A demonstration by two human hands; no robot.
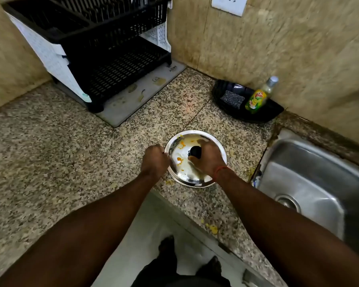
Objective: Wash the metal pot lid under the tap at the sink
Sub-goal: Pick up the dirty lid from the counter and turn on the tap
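Observation:
A round metal pot lid [184, 168] with a black knob lies on the granite counter [71, 146], smeared with white and orange food residue. My right hand [207, 157] is closed around the black knob [195, 151] in the lid's middle. At the lid's left rim my left hand [154, 159] grips the edge with curled fingers. The steel sink [311, 172] lies to the right of the lid. No tap is in view.
A black dish rack [104, 44] on a grey mat stands at the back left. A black tray [263, 114] by the wall holds a scrub sponge [232, 99] and a dish soap bottle [258, 96]. Food crumbs [212, 228] lie on the counter's front edge.

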